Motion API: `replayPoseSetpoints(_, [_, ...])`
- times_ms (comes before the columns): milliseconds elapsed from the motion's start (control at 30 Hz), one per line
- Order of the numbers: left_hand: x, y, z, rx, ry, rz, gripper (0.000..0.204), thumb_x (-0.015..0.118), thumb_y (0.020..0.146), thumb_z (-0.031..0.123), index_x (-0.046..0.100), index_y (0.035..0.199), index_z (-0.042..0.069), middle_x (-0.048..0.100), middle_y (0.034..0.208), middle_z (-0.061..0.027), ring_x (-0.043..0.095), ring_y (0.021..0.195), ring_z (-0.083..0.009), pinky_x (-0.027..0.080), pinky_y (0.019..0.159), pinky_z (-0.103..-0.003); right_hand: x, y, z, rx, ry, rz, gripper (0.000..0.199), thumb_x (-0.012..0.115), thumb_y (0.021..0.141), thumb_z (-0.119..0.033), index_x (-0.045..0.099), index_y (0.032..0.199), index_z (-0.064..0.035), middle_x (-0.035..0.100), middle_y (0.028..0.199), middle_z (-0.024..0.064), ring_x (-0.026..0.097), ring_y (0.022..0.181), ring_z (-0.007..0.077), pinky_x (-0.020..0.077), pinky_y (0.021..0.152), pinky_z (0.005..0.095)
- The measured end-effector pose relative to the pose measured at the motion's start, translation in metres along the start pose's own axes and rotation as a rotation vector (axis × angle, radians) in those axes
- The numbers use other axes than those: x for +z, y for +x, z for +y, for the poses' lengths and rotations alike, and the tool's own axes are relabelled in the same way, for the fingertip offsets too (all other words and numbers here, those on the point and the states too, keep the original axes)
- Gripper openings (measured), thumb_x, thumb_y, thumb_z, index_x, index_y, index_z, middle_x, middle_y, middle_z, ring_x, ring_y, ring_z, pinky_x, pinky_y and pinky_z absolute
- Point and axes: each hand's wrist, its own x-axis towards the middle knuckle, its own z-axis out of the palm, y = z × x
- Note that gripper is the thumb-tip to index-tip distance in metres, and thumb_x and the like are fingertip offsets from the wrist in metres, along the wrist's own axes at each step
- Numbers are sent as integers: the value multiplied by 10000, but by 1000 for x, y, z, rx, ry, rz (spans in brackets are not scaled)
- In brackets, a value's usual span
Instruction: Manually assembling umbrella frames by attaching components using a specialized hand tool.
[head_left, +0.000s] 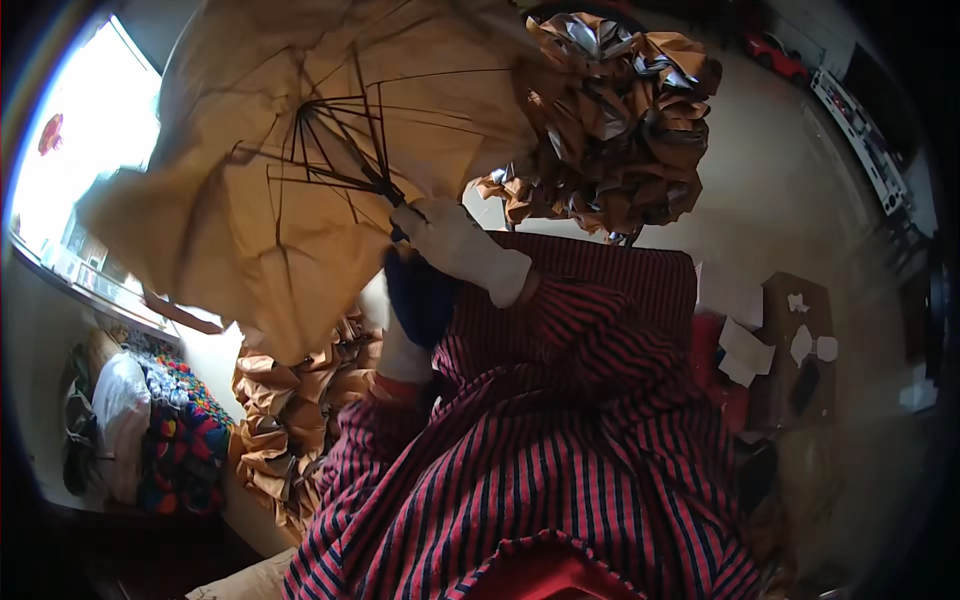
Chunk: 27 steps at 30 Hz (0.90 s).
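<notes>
While my white-gloved right hand (437, 230) grips this tan, metal-ribbed cloth umbrella (440, 110), left hand (420, 300) hold unclear, I'm likely opening/closing it; next wants steadiness

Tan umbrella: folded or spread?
Spread: the umbrella canopy fans wide and its dark ribs splay outward. Cannot tell whether it is locked fully open.

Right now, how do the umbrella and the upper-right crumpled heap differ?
The umbrella is spread open; the heap is bunched in folds. The umbrella is tan; the heap is darker brown and shiny in places. The right hand grips the umbrella, not the heap. Both are brownish.
</notes>
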Motion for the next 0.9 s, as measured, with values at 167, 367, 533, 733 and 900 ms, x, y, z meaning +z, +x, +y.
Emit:
replayPoseSetpoints(167, [-31, 28, 27, -70, -531, -56, 547, 346, 1031, 449, 522, 1283, -3, 602, 1203, -128, 581, 1103, -253, 456, 985, -390, 5, -6, -15, -91, 22, -87, 237, 607, 782, -63, 601, 1016, -28, 598, 815, 148, 627, 727, 340, 511, 611, 412])
replayPoseSetpoints(367, [-86, 30, 35, 68, -177, 336, 463, 351, 1044, 344, 522, 1244, -37, 605, 1212, -181, 588, 1092, -279, 470, 975, -422, 12, 21, -57, 604, 399, -512, 346, 477, 936, -290, 634, 922, 19, 657, 826, 219, 659, 798, 344, 527, 648, 412])
replayPoseSetpoints(533, [-175, 61, 81, 288, -50, 463, 379, 409, 1028, 295, 538, 1188, -24, 613, 1196, -172, 587, 1124, -278, 469, 1008, -436, 28, 19, -63, 352, 338, -526, 490, 429, 934, -420, 664, 915, 10, 664, 891, 237, 637, 872, 408, 486, 813, 485])
replayPoseSetpoints(733, [-310, 67, 89, 264, -304, 426, 428, 377, 1007, 311, 573, 1137, -47, 663, 1069, -138, 610, 996, -258, 478, 965, -421, 28, -2, -84, 365, 323, -772, 400, 419, 919, -321, 668, 879, -10, 672, 888, 207, 638, 850, 385, 489, 795, 454])
replayPoseSetpoints(900, [-391, 33, 91, 84, -201, 790, 316, 402, 969, 327, 489, 840, 52, 517, 866, -73, 486, 777, -221, 456, 886, -378, 26, -41, -73, 340, 381, -809, 350, 426, 932, -277, 635, 934, 3, 657, 920, 214, 639, 876, 366, 495, 791, 451])
